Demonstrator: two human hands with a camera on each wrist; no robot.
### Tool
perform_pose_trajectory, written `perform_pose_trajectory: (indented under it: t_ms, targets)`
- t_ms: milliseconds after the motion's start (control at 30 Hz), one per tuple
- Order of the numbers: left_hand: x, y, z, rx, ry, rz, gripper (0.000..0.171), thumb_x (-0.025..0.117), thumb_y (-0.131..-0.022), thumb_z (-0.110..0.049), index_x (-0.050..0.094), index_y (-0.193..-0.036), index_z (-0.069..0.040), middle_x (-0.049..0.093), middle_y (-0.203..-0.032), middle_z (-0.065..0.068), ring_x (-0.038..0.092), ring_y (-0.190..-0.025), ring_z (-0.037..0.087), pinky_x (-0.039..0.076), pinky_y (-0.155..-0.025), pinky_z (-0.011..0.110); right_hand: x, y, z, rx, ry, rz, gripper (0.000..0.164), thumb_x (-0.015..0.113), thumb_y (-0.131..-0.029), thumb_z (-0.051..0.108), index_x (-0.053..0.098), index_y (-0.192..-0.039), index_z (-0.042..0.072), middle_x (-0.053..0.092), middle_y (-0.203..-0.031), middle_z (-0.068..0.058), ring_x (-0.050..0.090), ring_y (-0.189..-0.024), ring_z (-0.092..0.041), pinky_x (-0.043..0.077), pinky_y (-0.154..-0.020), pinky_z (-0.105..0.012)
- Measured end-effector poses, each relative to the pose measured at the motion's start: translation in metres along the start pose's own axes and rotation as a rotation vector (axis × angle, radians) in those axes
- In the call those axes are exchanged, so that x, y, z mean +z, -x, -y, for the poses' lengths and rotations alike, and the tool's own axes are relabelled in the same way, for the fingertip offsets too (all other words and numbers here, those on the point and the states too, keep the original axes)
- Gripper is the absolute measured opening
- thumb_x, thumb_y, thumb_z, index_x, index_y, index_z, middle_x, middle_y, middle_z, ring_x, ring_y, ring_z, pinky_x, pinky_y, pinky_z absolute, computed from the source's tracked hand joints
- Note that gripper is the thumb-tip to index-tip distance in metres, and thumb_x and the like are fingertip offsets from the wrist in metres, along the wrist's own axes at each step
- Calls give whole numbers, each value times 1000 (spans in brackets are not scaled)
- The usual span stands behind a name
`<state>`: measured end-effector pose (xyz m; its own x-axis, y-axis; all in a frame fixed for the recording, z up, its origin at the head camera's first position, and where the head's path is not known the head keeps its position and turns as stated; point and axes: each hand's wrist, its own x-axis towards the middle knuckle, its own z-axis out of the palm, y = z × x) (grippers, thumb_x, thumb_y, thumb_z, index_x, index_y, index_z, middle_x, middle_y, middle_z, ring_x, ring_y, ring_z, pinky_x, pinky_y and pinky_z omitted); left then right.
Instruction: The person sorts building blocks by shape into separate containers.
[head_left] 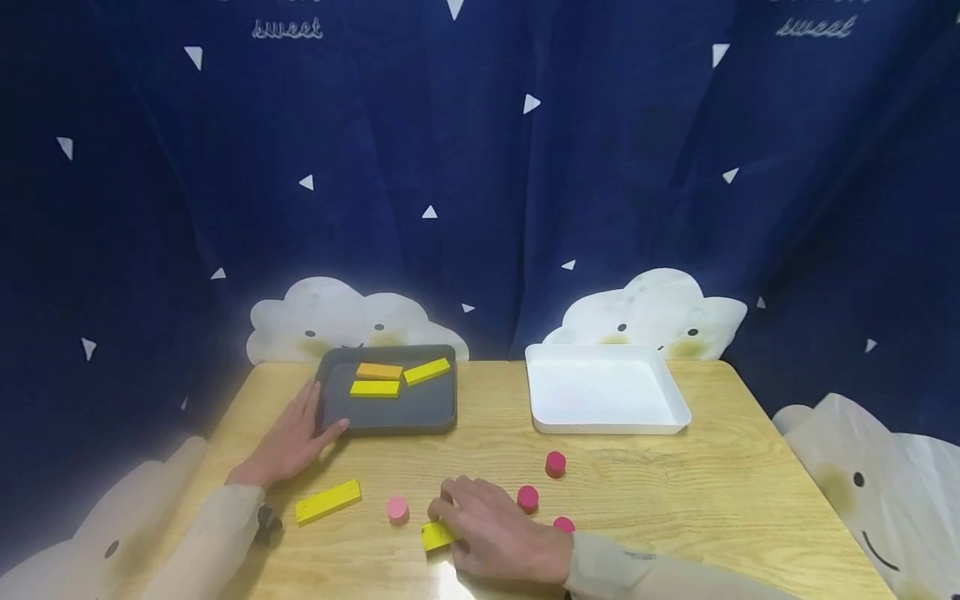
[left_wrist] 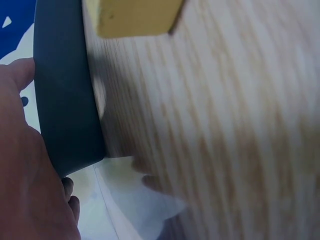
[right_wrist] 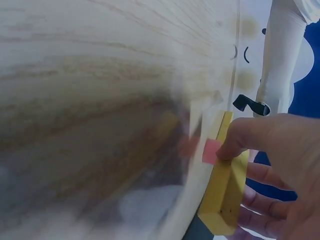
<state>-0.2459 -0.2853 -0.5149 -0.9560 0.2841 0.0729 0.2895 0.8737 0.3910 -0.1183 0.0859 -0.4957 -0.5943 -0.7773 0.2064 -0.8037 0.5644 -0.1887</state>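
Note:
My right hand (head_left: 502, 529) pinches a yellow rectangular block (head_left: 437, 536) near the front of the table. In the right wrist view the thumb lies on one side of that block (right_wrist: 220, 195) and the fingers on the other. At the grey tray's (head_left: 390, 430) left front corner rests my left hand (head_left: 292, 442), fingers along the side and thumb by the front wall. Inside this tray lie an orange block (head_left: 379, 372) and two yellow blocks (head_left: 375, 389). Another yellow block (head_left: 327, 502) is on the wood below my left hand. Between the hands sits a pink disc (head_left: 397, 510).
A white tray (head_left: 607, 430) stands at the back right of the wooden table (head_left: 712, 483). Red discs (head_left: 555, 464) lie in front of it, one partly hidden behind the right wrist. Dark blue curtain (head_left: 480, 167) hangs behind the table's back edge.

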Motion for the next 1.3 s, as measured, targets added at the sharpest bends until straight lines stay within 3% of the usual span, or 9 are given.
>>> perform_pose_trajectory:
  t_ms: [333,467,867,1300]
  targets:
    - [0,-1,0,-9,2,9,104,49,-108,-65,5,-168,9,3,-176,32,10,-161,53,14,-129,67,-10,-4,-9,-51,104,-188,41,84,-75,11,69,-113,19,57,-103,7,47,-86,-10,39,-75,-16]
    - [0,-2,1,-10,2,7,105,49,-108,-65,5,-168,9,3,-176,32,10,-161,53,14,-129,68,-20,-12,-15,-52,125,-233,44,86,-72,10,71,-112,19,58,-102,6,50,-87,-9,43,-76,-18]
    - [1,-3,4,-3,-8,2,104,49,-108,-64,6,-168,9,3,-176,31,10,-161,53,14,-130,67,-50,-41,-36,9,136,-186,39,84,-83,13,72,-121,16,63,-109,1,56,-94,-15,53,-83,-24]
    - [2,-2,7,5,-9,-7,103,50,-108,-63,7,-168,9,3,-176,32,11,-161,53,14,-130,67,-63,-82,-60,-28,149,-245,45,83,-80,7,71,-122,15,64,-113,-1,57,-99,-17,52,-83,-27]
